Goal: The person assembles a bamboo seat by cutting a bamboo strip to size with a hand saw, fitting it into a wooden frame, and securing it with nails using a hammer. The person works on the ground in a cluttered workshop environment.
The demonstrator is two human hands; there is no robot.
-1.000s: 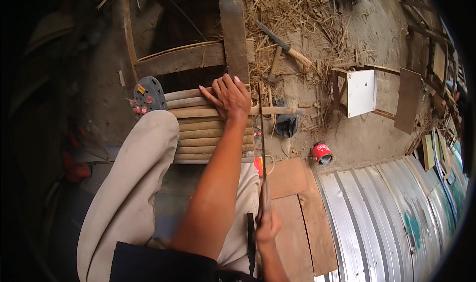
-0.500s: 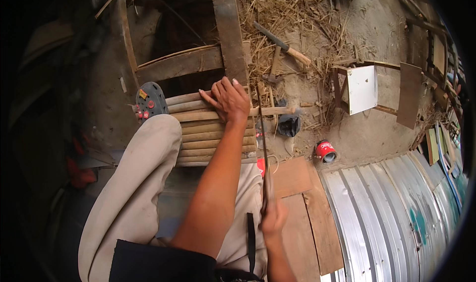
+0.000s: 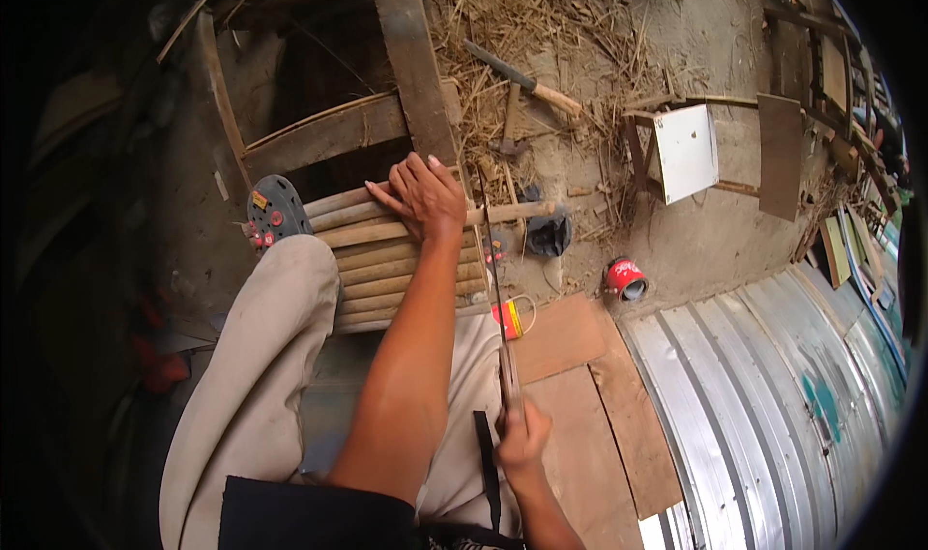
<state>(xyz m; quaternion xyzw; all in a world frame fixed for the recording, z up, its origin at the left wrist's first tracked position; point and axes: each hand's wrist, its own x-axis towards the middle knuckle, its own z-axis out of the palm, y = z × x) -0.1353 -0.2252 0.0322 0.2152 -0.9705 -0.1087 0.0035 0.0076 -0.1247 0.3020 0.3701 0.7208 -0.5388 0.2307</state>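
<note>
My left hand (image 3: pixel 431 198) presses down on a pale bamboo stick (image 3: pixel 372 234), its fingers curled over the stick and the edge of a slatted bamboo bench (image 3: pixel 411 272). The stick lies across the slats, and its far end juts out past the bench's right side. In my right hand (image 3: pixel 525 436) is the handle of a handsaw (image 3: pixel 509 366). Its thin blade, seen nearly edge-on, runs away from me and meets the stick just right of the bench edge. How deep the teeth sit in the stick cannot be made out.
My shod foot (image 3: pixel 278 210) rests at the slats' left end. Beyond the bench lie a large knife (image 3: pixel 527 78) and a hammer (image 3: pixel 510 130) among straw. A red can (image 3: pixel 626 279), a white-topped wooden piece (image 3: pixel 686 154), boards (image 3: pixel 594 424) and corrugated metal sheets (image 3: pixel 735 405) are to the right.
The whole view has shifted slightly, so most things appear further left. The saw has moved a little along its stroke in my right hand. My left hand keeps its place on the stick.
</note>
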